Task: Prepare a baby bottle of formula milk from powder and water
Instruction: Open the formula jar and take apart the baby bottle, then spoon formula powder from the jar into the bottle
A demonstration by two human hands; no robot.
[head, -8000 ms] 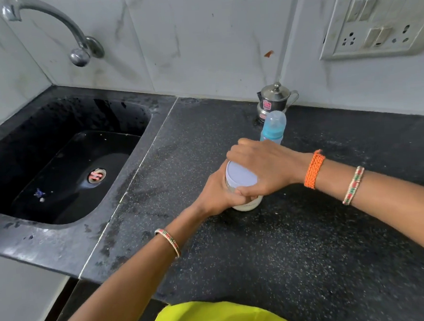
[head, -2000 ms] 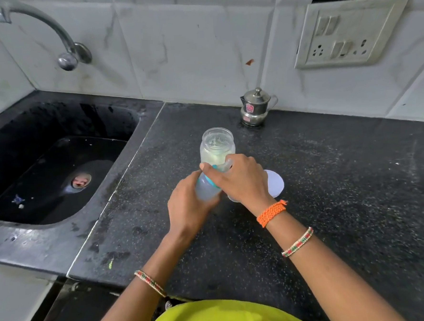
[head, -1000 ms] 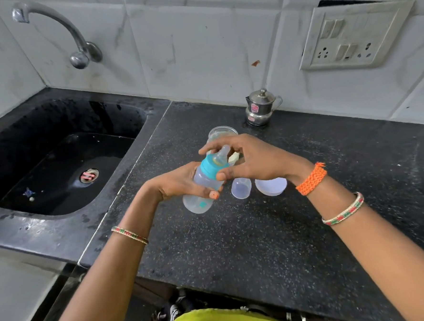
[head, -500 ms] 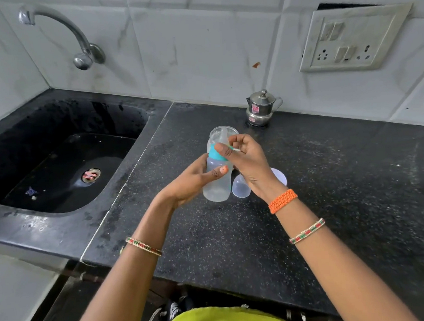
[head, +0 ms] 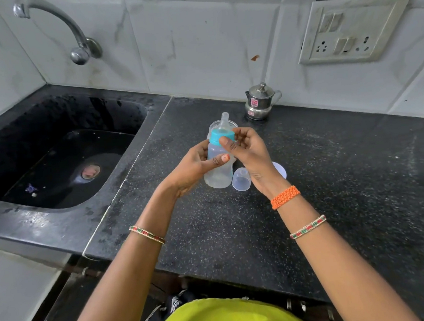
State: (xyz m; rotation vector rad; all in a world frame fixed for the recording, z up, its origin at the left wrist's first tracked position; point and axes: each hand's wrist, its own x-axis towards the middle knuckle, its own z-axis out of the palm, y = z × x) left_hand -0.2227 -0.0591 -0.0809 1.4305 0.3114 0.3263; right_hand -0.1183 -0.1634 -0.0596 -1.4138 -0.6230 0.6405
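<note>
A: Frame centre. Baby bottle (head: 218, 167) upright, teal collar (head: 221, 136) and clear teat (head: 224, 118) on. Left hand (head: 196, 165) wraps the body, thumb across the front. Can't tell if the base touches the dark speckled surface (head: 332, 190) or hangs just above it.

B: Right hand (head: 249, 153)?

A: Thumb and fingers pinch the collar. Fingertips on the far side are hidden.

B: Contents?

A: Bottle wall is cloudy; hard to make out any level.

B: Behind it?

A: Clear jar (head: 212, 128), mostly blocked by the bottle; only the rim and a sliver show. Clear cap (head: 241, 179) lies just right of the bottle base. White lid (head: 280, 172) pokes out past the right wrist, largely covered.

B: Elsewhere?

A: Small steel pot (head: 260, 102) by the wall, upper middle. Sink (head: 56, 155) at left, tap (head: 74, 37) upper left, its spout cut off by the frame edge.
</note>
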